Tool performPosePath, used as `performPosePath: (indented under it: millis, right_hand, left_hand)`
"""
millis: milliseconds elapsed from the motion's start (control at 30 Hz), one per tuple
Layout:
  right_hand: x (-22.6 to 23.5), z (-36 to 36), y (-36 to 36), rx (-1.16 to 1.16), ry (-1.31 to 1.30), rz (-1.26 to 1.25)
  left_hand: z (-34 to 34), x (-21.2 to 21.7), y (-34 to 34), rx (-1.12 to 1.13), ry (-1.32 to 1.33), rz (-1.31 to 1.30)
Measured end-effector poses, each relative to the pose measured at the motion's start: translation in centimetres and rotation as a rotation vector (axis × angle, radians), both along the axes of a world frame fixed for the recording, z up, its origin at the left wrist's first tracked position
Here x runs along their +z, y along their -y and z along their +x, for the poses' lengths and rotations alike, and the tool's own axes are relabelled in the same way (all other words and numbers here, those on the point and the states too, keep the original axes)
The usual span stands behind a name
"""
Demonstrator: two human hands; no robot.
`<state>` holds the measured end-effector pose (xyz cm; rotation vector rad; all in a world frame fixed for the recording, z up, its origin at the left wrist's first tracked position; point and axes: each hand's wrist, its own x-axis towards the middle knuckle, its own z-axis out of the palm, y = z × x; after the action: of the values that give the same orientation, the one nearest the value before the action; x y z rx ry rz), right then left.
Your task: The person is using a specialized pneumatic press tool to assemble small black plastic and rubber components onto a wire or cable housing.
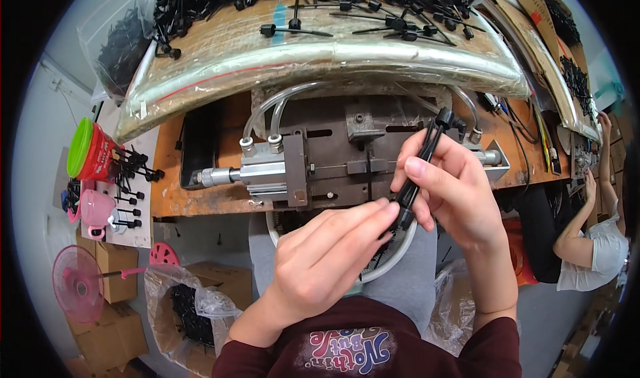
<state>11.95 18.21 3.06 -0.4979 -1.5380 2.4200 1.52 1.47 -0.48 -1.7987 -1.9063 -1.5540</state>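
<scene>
Both hands grip a black tie bundle (419, 168) above the press (333, 161), right hand (457, 191) clasping mid-length, left hand (327, 261) pinching its lower end; best kept aligned and tight

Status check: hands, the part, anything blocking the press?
Both hands closed on the black cable ties: right hand gripping upper part, left hand pinching lower end. Held above the metal fixture. Nothing in between.
</scene>
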Motion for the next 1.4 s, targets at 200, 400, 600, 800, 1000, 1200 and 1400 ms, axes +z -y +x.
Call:
performPosePath:
  millis: [200,400,600,800,1000,1200,1400]
  right_hand:
    - [-1.5,2.4,0.0,-0.275,0.017,0.144]
    - [-2.3,3.9,1.3,-0.38,-0.061,0.128]
    - [-2.7,4.5,1.7,-0.296,-0.071,0.046]
    - [-2.8,4.3,1.8,-0.323,-0.085,0.083]
    - [-3.3,4.4,1.8,-0.339,-0.076,0.009]
    - [-3.4,3.9,2.1,-0.199,-0.029,-0.141]
    - [-3.5,4.1,1.5,-0.244,-0.068,-0.071]
  left_hand:
    - [0.2,-1.1,0.9,0.077,-0.009,-0.045]
    - [0.1,-4.2,-1.2,0.185,-0.232,-0.197]
    - [0.1,-3.6,-1.7,0.214,-0.296,-0.277]
    - [-0.1,-3.4,-1.9,0.21,-0.294,-0.307]
    - [0.3,-1.8,-1.6,-0.027,-0.02,-0.104]
    - [1.2,-0.9,-0.1,-0.195,0.088,-0.096]
    - [1.1,-0.3,1.4,-0.194,0.174,-0.142]
